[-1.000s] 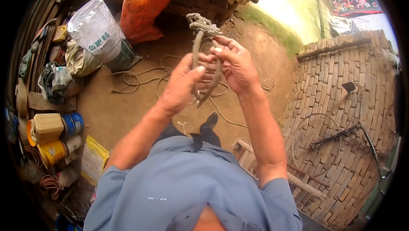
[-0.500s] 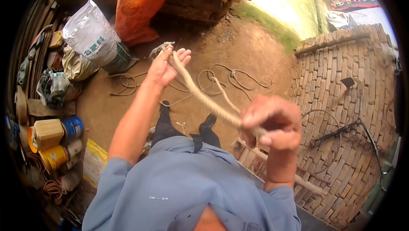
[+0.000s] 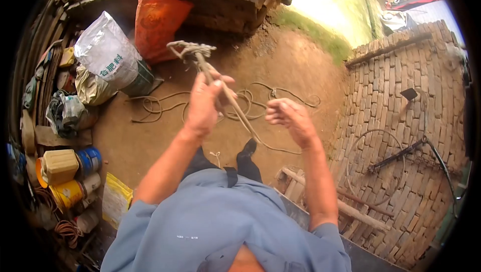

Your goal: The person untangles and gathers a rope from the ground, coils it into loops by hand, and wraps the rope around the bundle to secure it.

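My left hand point(image 3: 203, 104) is closed around a tan rope point(image 3: 235, 109) in front of my body. Above the fingers, the rope ends in a tangled, knotted bunch point(image 3: 193, 50). Below them, two strands slant down to the right, and a thinner length runs on toward my right forearm. My right hand point(image 3: 290, 118) hovers to the right of those strands, fingers curled together, and no rope shows coming out of it. More rope point(image 3: 150, 105) lies in loose loops on the dirt floor beyond both hands.
A white sack point(image 3: 107, 46) and an orange sack point(image 3: 158, 24) stand at the upper left. Buckets and a yellow jug point(image 3: 60, 166) line the left side. On the right is a brick surface point(image 3: 376, 106) with a dark metal bar point(image 3: 401, 155). Wooden poles point(image 3: 358, 212) lie near my right elbow.
My left hand has turned from open-palmed to closed on the rope, with the knotted bunch now upright above it. My right hand has moved up and left, and the rope no longer runs into it.
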`<state>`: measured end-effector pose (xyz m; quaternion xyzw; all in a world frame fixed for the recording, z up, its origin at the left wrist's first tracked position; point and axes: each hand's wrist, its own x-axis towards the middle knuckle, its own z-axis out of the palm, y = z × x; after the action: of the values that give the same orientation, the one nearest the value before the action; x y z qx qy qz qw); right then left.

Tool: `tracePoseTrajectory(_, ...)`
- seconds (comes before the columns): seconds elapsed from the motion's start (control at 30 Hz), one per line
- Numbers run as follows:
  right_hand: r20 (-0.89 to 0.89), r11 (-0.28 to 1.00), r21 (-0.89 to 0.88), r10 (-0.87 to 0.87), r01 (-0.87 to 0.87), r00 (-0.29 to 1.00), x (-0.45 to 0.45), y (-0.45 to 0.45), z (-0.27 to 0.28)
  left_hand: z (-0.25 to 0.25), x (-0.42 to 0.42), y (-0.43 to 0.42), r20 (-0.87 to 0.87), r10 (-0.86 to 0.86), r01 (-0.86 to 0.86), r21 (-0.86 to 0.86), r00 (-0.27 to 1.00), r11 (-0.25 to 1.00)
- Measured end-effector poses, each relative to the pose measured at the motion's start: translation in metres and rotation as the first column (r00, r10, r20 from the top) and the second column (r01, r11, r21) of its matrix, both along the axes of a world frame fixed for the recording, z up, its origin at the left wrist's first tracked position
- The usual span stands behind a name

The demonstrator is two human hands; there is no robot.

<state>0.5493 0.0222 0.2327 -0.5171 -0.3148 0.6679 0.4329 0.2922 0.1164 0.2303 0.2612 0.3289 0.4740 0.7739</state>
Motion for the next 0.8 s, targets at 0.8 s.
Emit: tracePoseTrajectory(0.8, 0.544, 0.833, 0.432, 0.064, -0.345, 0.837, -0.091, 0.046, 0.077, -0.073, -0.028, -0.013, 0.097, 0.060, -0.044, -0.165, 0.993, 0.985)
